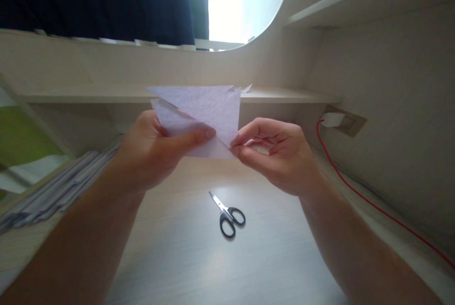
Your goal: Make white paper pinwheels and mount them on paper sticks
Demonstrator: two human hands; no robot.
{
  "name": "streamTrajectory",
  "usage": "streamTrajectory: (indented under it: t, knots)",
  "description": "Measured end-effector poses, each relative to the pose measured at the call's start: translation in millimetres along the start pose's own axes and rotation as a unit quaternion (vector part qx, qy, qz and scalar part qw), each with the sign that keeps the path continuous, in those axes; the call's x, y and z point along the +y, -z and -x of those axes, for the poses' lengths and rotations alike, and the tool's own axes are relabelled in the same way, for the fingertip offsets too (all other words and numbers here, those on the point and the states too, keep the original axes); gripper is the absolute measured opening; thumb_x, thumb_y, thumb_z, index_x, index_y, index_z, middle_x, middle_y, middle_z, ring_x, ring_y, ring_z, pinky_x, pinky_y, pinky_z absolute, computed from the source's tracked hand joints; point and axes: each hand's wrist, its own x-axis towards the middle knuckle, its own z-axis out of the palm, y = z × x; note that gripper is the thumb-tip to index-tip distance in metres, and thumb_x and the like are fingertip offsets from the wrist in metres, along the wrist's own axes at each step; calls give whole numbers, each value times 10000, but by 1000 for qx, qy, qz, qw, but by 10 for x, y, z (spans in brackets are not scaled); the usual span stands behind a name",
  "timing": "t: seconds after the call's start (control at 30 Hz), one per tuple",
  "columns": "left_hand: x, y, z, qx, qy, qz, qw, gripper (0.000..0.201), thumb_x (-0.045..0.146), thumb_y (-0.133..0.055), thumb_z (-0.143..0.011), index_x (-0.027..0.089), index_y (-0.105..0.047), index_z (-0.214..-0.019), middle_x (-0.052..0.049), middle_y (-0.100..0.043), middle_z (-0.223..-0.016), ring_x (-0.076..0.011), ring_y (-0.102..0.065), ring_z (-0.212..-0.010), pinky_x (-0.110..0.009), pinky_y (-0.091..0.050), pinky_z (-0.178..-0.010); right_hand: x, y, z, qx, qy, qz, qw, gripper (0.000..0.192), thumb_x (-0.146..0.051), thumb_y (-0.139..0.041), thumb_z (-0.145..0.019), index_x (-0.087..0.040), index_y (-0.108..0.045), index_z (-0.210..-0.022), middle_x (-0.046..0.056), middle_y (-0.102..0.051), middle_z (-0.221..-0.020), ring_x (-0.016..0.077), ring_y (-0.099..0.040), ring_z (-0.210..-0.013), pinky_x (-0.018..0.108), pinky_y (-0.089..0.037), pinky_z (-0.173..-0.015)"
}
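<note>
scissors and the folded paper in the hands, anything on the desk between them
Nothing: in the head view, bare desk separates scissors from folded paper.

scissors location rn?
Head view: the scissors lie shut on the desk, lower centre, below the folded paper and between the two forearms.

Both hands [152,146] [280,153] pinch folded paper [206,110], seemingly creased, above scissors [227,215]
</note>
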Motion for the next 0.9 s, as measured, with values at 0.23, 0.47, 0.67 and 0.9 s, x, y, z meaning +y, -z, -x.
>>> streamTrajectory:
  t: [0.23,0.47,0.67,0.9]
  knots:
    - [-11,-6,-4,-7,0,8,1000,102,322,-867,-796,240,-807,-797,-16,-793,-881,-210,-712,-811,-271,-561,-727,-10,6,-1,-2,7,0,1000,102,-100,-767,-807,-198,-777,-834,2,-801,-820,156,-748,-768,297,-634,-757]
    - [-4,-4,8,-10,-6,24,1000,85,299,-874,-808,243,-818,-841,-7,-799,-902,-195,-704,-816,-266,-559,-752,-21,13,11,-3,3,0,1000,71,-112,-774,-821,-182,-783,-831,7,-799,-807,149,-746,-756,276,-628,-736]
    - [22,6,16,-11,-6,2,1000,74,309,-860,-826,247,-823,-844,-6,-803,-898,-200,-716,-818,-266,-564,-758,-1,-2,-1,0,11,1,1000,87,-101,-772,-820,-187,-771,-834,2,-796,-815,145,-748,-762,276,-630,-748]
    - [7,2,4,-21,-17,14,1000,49,275,-861,-829,247,-826,-849,4,-808,-891,-180,-708,-798,-260,-563,-760,-5,-5,-2,7,17,11,1000,120,-60,-733,-794,-180,-732,-789,-2,-778,-803,133,-725,-753,261,-616,-742]
